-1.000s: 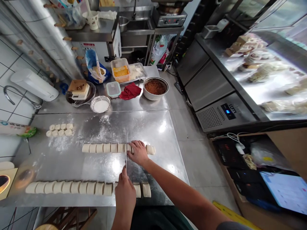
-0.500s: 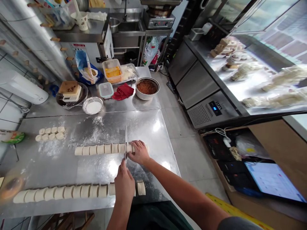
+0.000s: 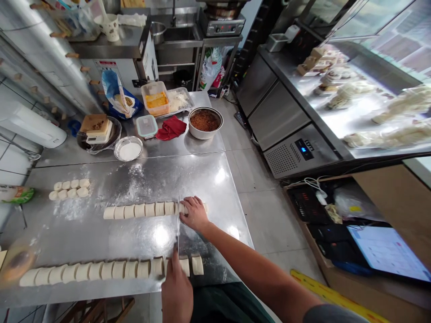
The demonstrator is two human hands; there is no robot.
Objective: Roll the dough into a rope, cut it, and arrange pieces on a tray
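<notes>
My left hand [image 3: 177,285] is closed round the handle of a knife [image 3: 178,224], index finger stretched along it. The thin blade is seen edge-on and points away from me. Its far part stands at the dough roll [image 3: 139,210], just left of my right hand. My right hand [image 3: 195,213] is curled over the right end of that roll, its fingers gripping the dough and partly covering it. Left of the blade the roll is cut into several pieces lying in line. Nearer to me lies a second row of cut dough pieces [image 3: 96,271], partly behind my left hand.
Small dough balls [image 3: 70,189] sit on the floured steel table [image 3: 134,237] at left. Along the back stand a bowl of flour [image 3: 128,149], a scale [image 3: 99,134], a lidded box [image 3: 147,126], a red cloth [image 3: 171,128] and a pot of brown filling [image 3: 205,123].
My left hand has drawn the knife back toward me, and the blade sits slightly further right. My right hand keeps its place on the dough. The view has shifted a little.
</notes>
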